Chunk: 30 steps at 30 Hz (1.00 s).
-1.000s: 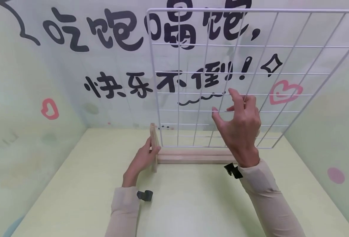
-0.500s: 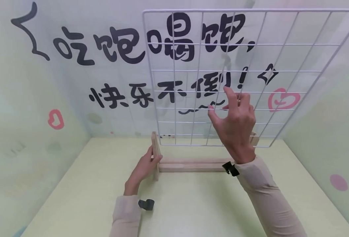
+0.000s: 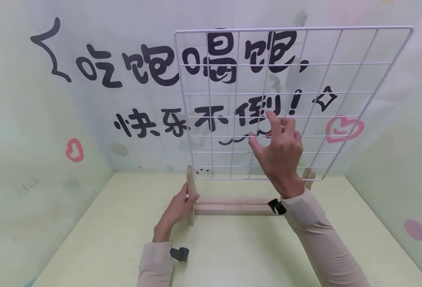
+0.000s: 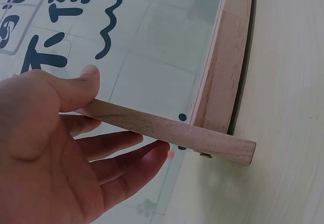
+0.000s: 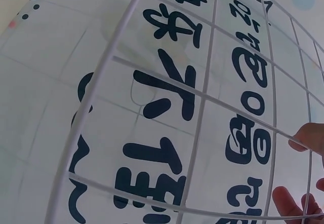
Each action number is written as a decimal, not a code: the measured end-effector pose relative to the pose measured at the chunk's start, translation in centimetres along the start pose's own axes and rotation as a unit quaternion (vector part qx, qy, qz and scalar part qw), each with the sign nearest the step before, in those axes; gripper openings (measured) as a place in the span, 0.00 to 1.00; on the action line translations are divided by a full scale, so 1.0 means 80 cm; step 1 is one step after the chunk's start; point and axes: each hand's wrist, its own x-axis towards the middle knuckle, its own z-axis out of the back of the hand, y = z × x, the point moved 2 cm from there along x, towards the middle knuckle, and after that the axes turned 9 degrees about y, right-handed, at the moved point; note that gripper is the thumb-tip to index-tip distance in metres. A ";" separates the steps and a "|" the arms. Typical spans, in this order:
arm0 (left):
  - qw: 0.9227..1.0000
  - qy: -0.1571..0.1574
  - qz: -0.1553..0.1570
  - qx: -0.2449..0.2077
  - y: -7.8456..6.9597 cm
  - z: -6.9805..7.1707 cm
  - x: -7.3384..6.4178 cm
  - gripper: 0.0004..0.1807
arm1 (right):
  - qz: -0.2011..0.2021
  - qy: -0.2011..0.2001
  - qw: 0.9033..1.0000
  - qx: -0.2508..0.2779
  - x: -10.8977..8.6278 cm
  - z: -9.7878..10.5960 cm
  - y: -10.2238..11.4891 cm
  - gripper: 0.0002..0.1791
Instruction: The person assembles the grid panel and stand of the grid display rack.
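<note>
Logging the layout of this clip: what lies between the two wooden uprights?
A wooden rail runs from the left upright toward the right upright; the head view shows it, though the right sleeve hides its right end.

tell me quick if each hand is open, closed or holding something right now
Left hand: holding the flat, upright pale wooden bar between thumb and fingers.
Right hand: holding the white rectangular wire grid panel.

head: forward-down, farther | wrists: close, sideways | head/right wrist share: wire grid (image 3: 264, 93)
</note>
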 end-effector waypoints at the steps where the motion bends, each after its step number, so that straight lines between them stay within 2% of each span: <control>1: 1.000 -0.001 0.000 0.000 0.000 -0.001 -0.001 0.39 | 0.001 0.000 1.000 0.002 0.000 -0.002 0.000 0.31; 17: 1.000 0.000 -0.011 0.016 0.002 -0.001 0.000 0.40 | 0.002 -0.007 1.000 0.026 0.013 -0.013 0.000 0.31; 24: 1.000 0.000 -0.001 0.010 -0.001 0.000 0.000 0.39 | -0.002 -0.003 1.000 0.031 0.019 -0.016 0.001 0.32; 30: 1.000 0.001 -0.003 0.013 0.000 -0.002 0.001 0.40 | -0.019 -0.006 0.999 0.025 0.025 -0.018 0.003 0.31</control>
